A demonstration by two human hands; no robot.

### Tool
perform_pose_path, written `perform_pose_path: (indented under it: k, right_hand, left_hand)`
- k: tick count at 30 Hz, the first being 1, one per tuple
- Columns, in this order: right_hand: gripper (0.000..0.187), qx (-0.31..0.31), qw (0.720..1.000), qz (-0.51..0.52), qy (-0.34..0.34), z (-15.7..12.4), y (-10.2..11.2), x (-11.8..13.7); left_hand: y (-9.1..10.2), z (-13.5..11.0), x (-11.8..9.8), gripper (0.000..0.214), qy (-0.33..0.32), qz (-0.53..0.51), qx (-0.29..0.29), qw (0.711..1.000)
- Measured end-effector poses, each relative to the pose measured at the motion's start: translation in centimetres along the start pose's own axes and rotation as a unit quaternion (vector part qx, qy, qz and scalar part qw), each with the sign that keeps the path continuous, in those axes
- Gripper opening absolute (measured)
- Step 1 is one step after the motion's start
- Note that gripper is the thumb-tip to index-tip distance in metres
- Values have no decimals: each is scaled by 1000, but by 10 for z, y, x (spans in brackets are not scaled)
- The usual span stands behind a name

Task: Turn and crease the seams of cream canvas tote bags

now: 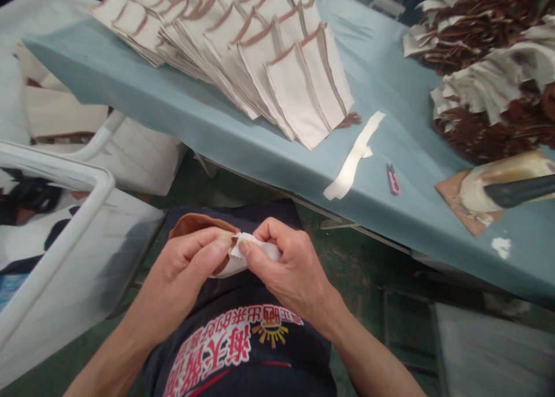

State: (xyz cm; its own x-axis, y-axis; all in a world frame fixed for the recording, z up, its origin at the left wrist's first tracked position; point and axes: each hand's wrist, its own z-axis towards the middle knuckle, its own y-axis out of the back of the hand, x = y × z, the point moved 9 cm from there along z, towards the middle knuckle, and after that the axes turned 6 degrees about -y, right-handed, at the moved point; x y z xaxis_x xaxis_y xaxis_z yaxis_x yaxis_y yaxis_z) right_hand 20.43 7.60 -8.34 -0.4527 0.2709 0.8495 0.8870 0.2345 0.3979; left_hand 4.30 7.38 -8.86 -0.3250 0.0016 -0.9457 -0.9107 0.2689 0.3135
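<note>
Above my lap, both hands hold a curved brown, suede-like piece with a white lining (202, 221). My left hand (195, 264) pinches its edge between thumb and fingers. Close beside it, my right hand (281, 258) is closed with the thumb pressing on white fabric (240, 244) at the same edge. The fingertips of the two hands nearly meet. Part of the piece lies hidden behind my fingers, so its full shape does not show.
On the blue-covered table (373, 212) lie stacked white fabric pieces with brown edges (295, 91), a white strip (353, 160), pink thread snips (393, 179) and a glue brush (515, 192). Brown-and-white piles (498, 102) stand right. A white-framed cart (102, 177) is at left.
</note>
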Motion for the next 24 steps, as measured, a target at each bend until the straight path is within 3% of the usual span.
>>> perform_pose_path:
  k: [4, 10, 13, 16, 18, 20, 24]
  right_hand:
    - [28, -14, 1000, 5, 5, 0, -4, -3]
    - [30, 4, 999, 50, 0, 5, -14, -12]
    - [36, 53, 992, 113, -27, 11, -26, -22]
    - [49, 138, 968, 204, -56, 15, -45, -30]
    - [56, 194, 951, 231, -71, 15, -60, -35]
    - [60, 212, 951, 213, -78, 19, -70, -41]
    - [59, 153, 974, 159, -47, 28, -67, -41]
  left_hand:
    - [3, -3, -14, 23, -2, 31, -38, 999]
    - [3, -5, -20, 26, -41, 92, -88, 991]
    - [6, -6, -21, 26, -56, 116, -122, 984]
    - [7, -7, -21, 27, -62, 109, -120, 985]
    - [7, -7, -16, 27, -50, 80, -102, 990]
    - [7, -6, -4, 25, -19, 32, -85, 996]
    - [6, -2, 24, 18, 58, -76, -72, 993]
